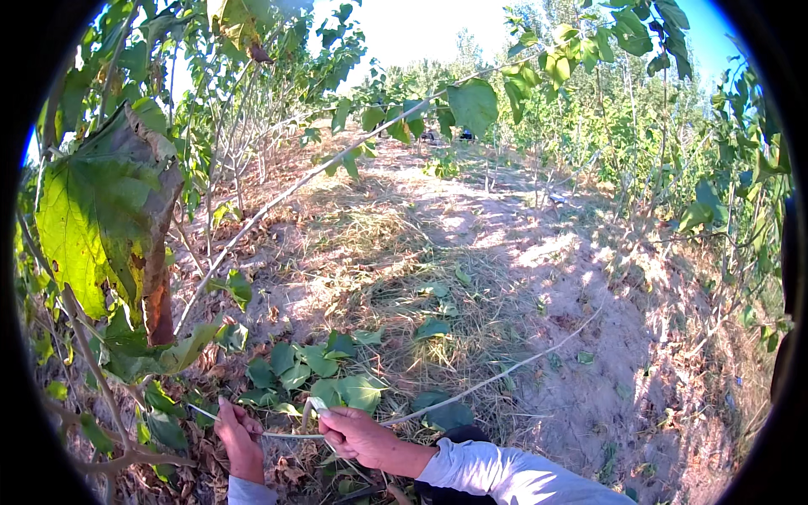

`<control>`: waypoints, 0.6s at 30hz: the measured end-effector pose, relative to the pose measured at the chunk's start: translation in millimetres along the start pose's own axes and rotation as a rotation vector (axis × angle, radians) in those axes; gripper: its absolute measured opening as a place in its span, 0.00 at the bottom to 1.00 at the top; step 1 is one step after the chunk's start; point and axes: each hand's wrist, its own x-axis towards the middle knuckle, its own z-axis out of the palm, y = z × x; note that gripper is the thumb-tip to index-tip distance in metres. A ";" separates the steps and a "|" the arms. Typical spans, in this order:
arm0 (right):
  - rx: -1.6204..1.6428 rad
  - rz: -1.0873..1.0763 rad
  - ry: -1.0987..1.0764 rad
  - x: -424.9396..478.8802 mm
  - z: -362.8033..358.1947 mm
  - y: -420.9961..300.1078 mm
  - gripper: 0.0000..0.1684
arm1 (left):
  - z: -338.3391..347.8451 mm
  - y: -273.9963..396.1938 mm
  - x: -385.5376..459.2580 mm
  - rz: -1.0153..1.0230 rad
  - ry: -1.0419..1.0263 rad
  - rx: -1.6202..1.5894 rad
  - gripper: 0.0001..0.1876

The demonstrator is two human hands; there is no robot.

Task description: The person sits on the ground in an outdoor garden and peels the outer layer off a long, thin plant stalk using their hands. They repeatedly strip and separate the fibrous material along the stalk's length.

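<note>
A long thin branch (505, 374), bare of leaves, runs from lower left out to the right in a shallow curve. My left hand (238, 435) grips it near its pale left end (203, 411). About a hand's width to the right, my right hand (356, 439) is closed around the same branch. A folded strip (308, 410), whitish on one face and brownish on the other, sticks up from my right fingers; it looks like peeled bark, but I cannot tell for sure. Green leaves (360, 391) lie on the ground just beyond both hands.
At left, a large browning leaf (104, 221) hangs close to the camera above a forked branch (129, 456). Another long branch (271, 203) slants across the view. Dry grass (379, 227) covers the ground between rows of leafy saplings (631, 145). Dark shapes far back are indistinct.
</note>
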 end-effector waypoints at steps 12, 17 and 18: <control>-0.316 -0.188 0.090 7.8 3.5 -22.2 0.19 | -23.9 8.6 24.9 -0.042 0.023 0.043 0.21; -0.281 -0.139 0.059 10.5 7.3 -15.4 0.20 | -17.1 10.3 15.5 0.005 0.002 0.130 0.23; -0.279 -0.136 0.058 11.5 5.5 -14.3 0.20 | -15.9 11.9 12.6 0.013 -0.011 0.140 0.23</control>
